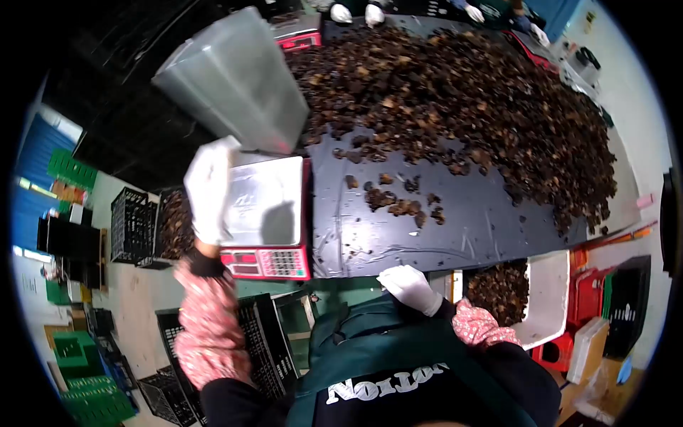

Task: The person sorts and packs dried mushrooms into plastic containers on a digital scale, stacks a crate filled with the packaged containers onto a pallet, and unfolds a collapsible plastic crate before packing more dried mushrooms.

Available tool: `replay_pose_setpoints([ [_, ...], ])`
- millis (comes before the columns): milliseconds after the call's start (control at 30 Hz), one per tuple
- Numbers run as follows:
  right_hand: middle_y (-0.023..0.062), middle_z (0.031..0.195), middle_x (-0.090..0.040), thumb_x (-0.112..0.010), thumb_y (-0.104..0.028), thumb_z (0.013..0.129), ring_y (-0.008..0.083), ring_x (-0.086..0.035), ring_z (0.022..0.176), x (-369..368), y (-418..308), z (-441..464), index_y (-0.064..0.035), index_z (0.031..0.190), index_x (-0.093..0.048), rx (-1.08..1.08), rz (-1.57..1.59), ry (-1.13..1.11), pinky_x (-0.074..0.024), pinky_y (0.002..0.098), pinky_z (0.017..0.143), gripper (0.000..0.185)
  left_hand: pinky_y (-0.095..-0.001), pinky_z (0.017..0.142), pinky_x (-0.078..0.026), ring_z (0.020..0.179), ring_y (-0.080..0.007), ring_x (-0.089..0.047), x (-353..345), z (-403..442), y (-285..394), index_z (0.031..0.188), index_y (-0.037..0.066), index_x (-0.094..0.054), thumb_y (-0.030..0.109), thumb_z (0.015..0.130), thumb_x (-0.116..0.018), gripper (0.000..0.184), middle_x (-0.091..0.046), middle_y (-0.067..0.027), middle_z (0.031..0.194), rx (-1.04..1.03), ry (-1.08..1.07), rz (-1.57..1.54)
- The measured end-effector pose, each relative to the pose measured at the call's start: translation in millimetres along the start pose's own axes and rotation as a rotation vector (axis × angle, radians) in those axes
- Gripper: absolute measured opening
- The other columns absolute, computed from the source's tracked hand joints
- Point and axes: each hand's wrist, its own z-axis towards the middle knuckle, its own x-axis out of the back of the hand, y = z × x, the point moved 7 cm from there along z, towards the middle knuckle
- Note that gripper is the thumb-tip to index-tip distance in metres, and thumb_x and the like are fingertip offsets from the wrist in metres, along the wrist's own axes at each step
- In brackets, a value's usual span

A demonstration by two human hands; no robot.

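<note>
My left hand (210,188), in a white glove and blurred by motion, is over the left side of a red scale (274,203) with a bare metal plate. Its fingers are too smeared to read. Just beyond its fingertips stands a tall translucent grey bin (238,82), tilted to the left; whether they touch is unclear. My right hand (411,288), also white-gloved, rests at the table's front edge close to my apron, its fingers together, and what it holds, if anything, is hidden. A few dark brown pieces (402,203) lie apart from the large heap (455,99).
The dark-covered table (441,245) spans the middle. A white tub of brown pieces (551,299) is below its front right edge. Black crates (267,341) stand below left, green crates (92,398) on the floor. Across the table are other people's gloved hands (357,14) and another scale (299,39).
</note>
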Motion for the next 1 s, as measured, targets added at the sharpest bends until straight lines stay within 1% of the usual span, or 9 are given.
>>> replay_pose_setpoints([
  [167, 0.006, 0.098, -0.071, -0.066, -0.016, 0.085, 0.0224, -0.066, 0.087, 8, 52, -19, -0.0083, 0.094, -0.073, -0.212, 0.176, 0.065, -0.0496, 0.0336, 0.076, 0.014, -0.0405, 0.08, -0.053, 0.093, -0.0323, -0.066, -2, 177, -15, 0.103, 0.01, -0.072, 0.024, 0.094, -0.06, 0.02, -0.069, -0.0139, 0.1, -0.464, 0.265, 0.673],
  [267, 0.0077, 0.096, -0.071, -0.062, -0.015, 0.086, 0.0249, -0.066, 0.085, 20, 72, -19, -0.0073, 0.093, -0.072, -0.277, 0.14, 0.063, -0.0498, 0.0351, 0.077, 0.014, -0.0424, 0.083, -0.053, 0.098, -0.0344, -0.066, -23, 226, -37, 0.107, 0.018, -0.07, 0.044, 0.096, -0.053, 0.033, -0.07, -0.0107, 0.104, -0.113, 0.241, 1.067],
  [433, 0.0158, 0.091, -0.068, -0.057, -0.016, 0.09, 0.0335, -0.065, 0.086, 45, 97, -52, -0.0032, 0.092, -0.069, -0.625, 0.101, 0.153, -0.0506, 0.0424, 0.077, 0.018, -0.0242, 0.067, -0.04, 0.071, -0.0067, -0.042, -18, 305, -125, 0.092, 0.003, -0.065, 0.045, 0.092, -0.065, 0.043, -0.053, 0.003, 0.074, 0.05, -0.244, 0.559],
  [533, 0.0144, 0.091, -0.069, -0.059, -0.016, 0.09, 0.0322, -0.066, 0.086, 58, 87, -67, -0.0012, 0.091, -0.068, -0.837, 0.082, 0.165, -0.0513, 0.0403, 0.077, 0.017, -0.0233, 0.066, -0.038, 0.072, -0.0046, -0.039, -26, 312, -141, 0.088, 0.004, -0.062, 0.043, 0.094, -0.064, 0.039, -0.05, 0.008, 0.077, 0.077, -0.485, 0.234],
  [667, 0.0089, 0.094, -0.07, -0.067, -0.012, 0.086, 0.0268, -0.067, 0.087, 53, 63, -66, -0.0023, 0.092, -0.07, -0.707, -0.14, 0.217, -0.0512, 0.0368, 0.078, 0.012, -0.0241, 0.106, -0.034, 0.127, -0.013, -0.048, -12, 318, -165, 0.139, 0.002, -0.052, 0.035, 0.099, -0.058, 0.053, -0.058, -0.0045, 0.132, 0.247, -0.485, 0.037],
  [733, 0.0091, 0.094, -0.07, -0.068, -0.01, 0.085, 0.0263, -0.067, 0.089, 51, 61, -53, -0.0011, 0.091, -0.07, -0.799, -0.083, 0.179, -0.0517, 0.0358, 0.078, 0.012, -0.0243, 0.105, -0.035, 0.123, -0.0121, -0.05, -9, 319, -169, 0.134, 0.002, -0.056, 0.035, 0.1, -0.054, 0.047, -0.06, -0.0021, 0.127, 0.304, -0.321, -0.147],
  [833, 0.0108, 0.1, -0.069, -0.068, -0.009, 0.084, 0.0284, -0.066, 0.092, 55, 65, -33, -0.0029, 0.098, -0.07, -0.832, -0.063, 0.232, -0.0518, 0.037, 0.082, 0.015, -0.0317, 0.091, -0.048, 0.101, -0.0193, -0.06, 10, 323, -115, 0.12, 0.001, -0.063, 0.016, 0.098, -0.055, 0.028, -0.065, -0.0086, 0.111, -0.387, -0.257, 0.031],
  [867, 0.0115, 0.103, -0.069, -0.068, -0.01, 0.084, 0.0303, -0.065, 0.094, 55, 71, -32, -0.0036, 0.1, -0.069, -0.845, -0.038, 0.28, -0.0513, 0.0383, 0.085, 0.017, -0.038, 0.088, -0.05, 0.097, -0.0288, -0.064, 16, 277, -43, 0.108, -0.001, -0.067, 0.013, 0.093, -0.057, 0.023, -0.069, -0.0154, 0.107, -0.958, -0.078, 0.239],
  [1000, 0.0153, 0.114, -0.066, -0.067, -0.008, 0.083, 0.0319, -0.062, 0.106, 59, 101, -20, -0.0054, 0.11, -0.068, -0.743, -0.245, 0.44, -0.0486, 0.0378, 0.094, 0.027, -0.0366, 0.074, -0.049, 0.081, -0.0238, -0.059, 83, 218, -10, 0.101, 0.004, -0.062, 0.024, 0.096, -0.056, 0.022, -0.061, -0.0114, 0.091, -0.622, 0.244, 0.515],
])
